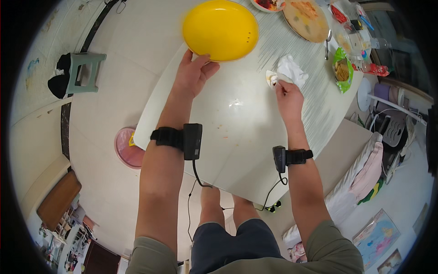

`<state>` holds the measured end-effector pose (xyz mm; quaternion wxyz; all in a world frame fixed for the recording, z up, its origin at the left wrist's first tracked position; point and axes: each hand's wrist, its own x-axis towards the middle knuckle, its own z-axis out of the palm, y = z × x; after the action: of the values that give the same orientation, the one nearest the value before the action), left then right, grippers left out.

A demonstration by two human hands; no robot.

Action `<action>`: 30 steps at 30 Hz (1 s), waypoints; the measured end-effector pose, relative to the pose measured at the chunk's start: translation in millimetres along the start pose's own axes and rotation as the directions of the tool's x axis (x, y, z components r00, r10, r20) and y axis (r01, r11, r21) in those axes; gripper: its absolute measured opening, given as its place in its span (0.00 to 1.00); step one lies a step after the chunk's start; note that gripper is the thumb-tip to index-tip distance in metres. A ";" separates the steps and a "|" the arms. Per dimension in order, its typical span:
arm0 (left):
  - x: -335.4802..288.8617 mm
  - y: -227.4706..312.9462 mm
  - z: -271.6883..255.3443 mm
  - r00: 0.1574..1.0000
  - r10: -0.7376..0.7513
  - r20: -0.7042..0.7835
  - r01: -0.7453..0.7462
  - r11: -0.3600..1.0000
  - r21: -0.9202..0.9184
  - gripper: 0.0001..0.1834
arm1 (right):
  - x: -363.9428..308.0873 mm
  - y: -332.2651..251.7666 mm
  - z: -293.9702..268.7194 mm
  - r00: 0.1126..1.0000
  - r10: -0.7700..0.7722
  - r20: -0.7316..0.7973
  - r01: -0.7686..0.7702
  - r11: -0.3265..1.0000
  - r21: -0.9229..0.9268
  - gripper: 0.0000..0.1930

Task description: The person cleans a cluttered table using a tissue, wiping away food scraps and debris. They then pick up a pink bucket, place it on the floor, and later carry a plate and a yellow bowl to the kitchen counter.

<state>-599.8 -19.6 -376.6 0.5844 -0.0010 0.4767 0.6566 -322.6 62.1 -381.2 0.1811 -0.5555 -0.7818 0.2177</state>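
Note:
At the far left of the table, my left hand (195,75) has its fingers curled at the near rim of an oval yellow plate (221,29). A few small dark specks mark the plate's right side. My right hand (289,97) is closed in a pinch on a crumpled, stained tissue (271,79) at the table's middle right. Right behind those fingers lies a whiter crumpled tissue (293,70); whether the two are one piece I cannot tell. Orange crumbs (223,137) dot the white table (214,107) between my forearms.
Behind the tissues are a large round plate with food remains (306,18), a bowl with red residue (269,4) and a metal spoon (327,44). An opened green snack bag (342,71) sits by the right edge. Left of the table, a pink basin (127,148) stands on the floor.

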 end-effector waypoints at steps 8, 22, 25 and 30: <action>-141.5 2.0 -95.7 0.984 0.122 -0.129 -0.138 0.982 -0.127 0.27 | 21.2 -7.6 30.4 0.992 -0.115 0.056 0.126 0.958 -0.257 0.11; -372.6 -177.9 -324.9 0.630 -0.295 -0.719 -0.219 0.820 -0.528 0.19 | 22.1 -71.7 62.0 0.912 -0.281 0.300 0.404 0.747 -0.528 0.09; -360.7 -194.7 -339.1 0.549 -0.376 -0.746 -0.221 0.796 -0.564 0.15 | 14.3 -82.8 69.4 0.899 -0.297 0.322 0.429 0.745 -0.511 0.07; -335.1 -213.1 -382.2 0.562 -0.353 -0.748 -0.283 0.768 -0.575 0.17 | -6.2 -112.5 69.7 0.765 -0.456 0.454 0.548 0.832 -0.088 0.09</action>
<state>-542.3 -545.5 -531.0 0.2676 -0.5171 0.4386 0.6846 -446.1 14.2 -379.0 0.0016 -0.2815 -0.9410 0.1876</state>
